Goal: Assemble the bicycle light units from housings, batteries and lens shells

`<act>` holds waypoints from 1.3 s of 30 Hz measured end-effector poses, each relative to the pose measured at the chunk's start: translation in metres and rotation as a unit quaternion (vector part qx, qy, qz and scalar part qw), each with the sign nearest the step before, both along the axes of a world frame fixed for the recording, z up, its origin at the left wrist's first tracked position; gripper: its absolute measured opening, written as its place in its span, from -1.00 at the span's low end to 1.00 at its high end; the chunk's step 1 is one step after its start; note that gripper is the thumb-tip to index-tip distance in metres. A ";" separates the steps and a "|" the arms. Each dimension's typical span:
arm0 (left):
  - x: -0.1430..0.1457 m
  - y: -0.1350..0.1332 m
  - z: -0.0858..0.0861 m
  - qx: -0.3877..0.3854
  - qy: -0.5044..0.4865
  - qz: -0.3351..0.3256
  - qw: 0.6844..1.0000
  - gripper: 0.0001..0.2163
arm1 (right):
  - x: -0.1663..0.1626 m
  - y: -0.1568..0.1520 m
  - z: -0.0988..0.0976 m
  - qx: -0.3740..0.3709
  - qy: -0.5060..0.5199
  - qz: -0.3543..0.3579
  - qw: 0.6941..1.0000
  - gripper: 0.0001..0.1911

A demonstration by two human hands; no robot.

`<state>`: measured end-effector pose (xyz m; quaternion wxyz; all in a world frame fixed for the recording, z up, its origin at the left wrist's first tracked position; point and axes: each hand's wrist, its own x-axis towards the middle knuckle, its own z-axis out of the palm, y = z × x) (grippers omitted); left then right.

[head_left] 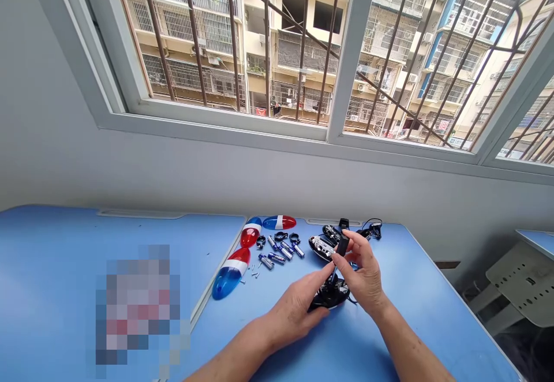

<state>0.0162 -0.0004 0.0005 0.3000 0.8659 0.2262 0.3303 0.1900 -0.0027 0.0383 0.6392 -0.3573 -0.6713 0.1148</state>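
My left hand [296,306] is wrapped around the side of a black oval light housing [331,295] on the blue table. Its thumb and fingers grip the near edge, and the inside of the housing is partly hidden. In my right hand [362,269] is a screwdriver with a thick black handle [343,246], pinched between thumb and fingers. Its shaft points down into the housing; the tip cannot be made out. Just beyond the hands lies another open housing [321,247] with shiny silvery parts, beside a further black one [332,233].
Red, white and blue lens covers [231,272] lie to the left, one more [279,222] at the back. Several batteries [277,258], black ring clamps [281,236] and small screws [255,274] are scattered between. Black cabled parts [375,230] sit back right. A blurred patch [138,307] covers something at left.
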 end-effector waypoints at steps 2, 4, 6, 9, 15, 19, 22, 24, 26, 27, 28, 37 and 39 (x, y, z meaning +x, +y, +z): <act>0.000 0.000 0.000 0.002 0.001 -0.003 1.000 -0.16 | 0.000 0.000 0.000 -0.003 0.003 0.006 1.000 -0.58; 0.000 0.001 0.000 0.007 0.001 -0.005 1.000 -0.15 | 0.000 0.001 -0.001 -0.009 0.006 0.009 1.000 -0.57; 0.000 0.001 -0.001 0.009 0.001 -0.005 1.000 -0.15 | 0.000 0.001 -0.001 -0.017 0.010 0.011 1.000 -0.57; -0.001 0.001 -0.001 0.001 0.007 -0.009 1.000 -0.15 | 0.000 0.001 -0.001 -0.026 0.015 0.021 0.999 -0.57; -0.001 0.000 0.001 -0.001 0.006 -0.018 1.000 -0.18 | 0.001 0.001 -0.001 -0.040 0.021 0.044 0.998 -0.56; 0.000 0.002 -0.004 -0.003 0.007 -0.018 1.000 -0.17 | 0.004 0.001 -0.003 -0.055 0.026 0.064 0.996 -0.55; 0.000 0.004 -0.008 -0.004 0.005 -0.016 1.000 -0.17 | 0.005 0.002 -0.004 -0.067 0.032 0.083 0.994 -0.56; -0.001 0.004 -0.009 -0.003 0.003 -0.016 1.000 -0.18 | 0.005 0.003 -0.004 -0.072 0.032 0.094 0.992 -0.55; -0.001 0.004 -0.009 -0.004 0.003 -0.017 1.000 -0.19 | 0.005 0.002 -0.004 -0.074 0.031 0.104 0.991 -0.55; -0.002 0.003 -0.008 -0.005 0.004 -0.017 1.000 -0.19 | 0.005 0.002 -0.003 -0.075 0.030 0.108 0.991 -0.55; -0.002 0.003 -0.007 -0.005 0.005 -0.018 1.000 -0.19 | 0.004 0.002 -0.002 -0.077 0.029 0.112 0.990 -0.55; -0.001 0.002 -0.003 -0.022 0.003 -0.018 1.000 -0.21 | 0.006 -0.002 0.003 -0.097 0.011 0.164 0.982 -0.58; -0.001 0.002 -0.003 -0.021 0.002 -0.020 1.000 -0.20 | 0.006 -0.002 0.004 -0.093 0.001 0.164 0.982 -0.57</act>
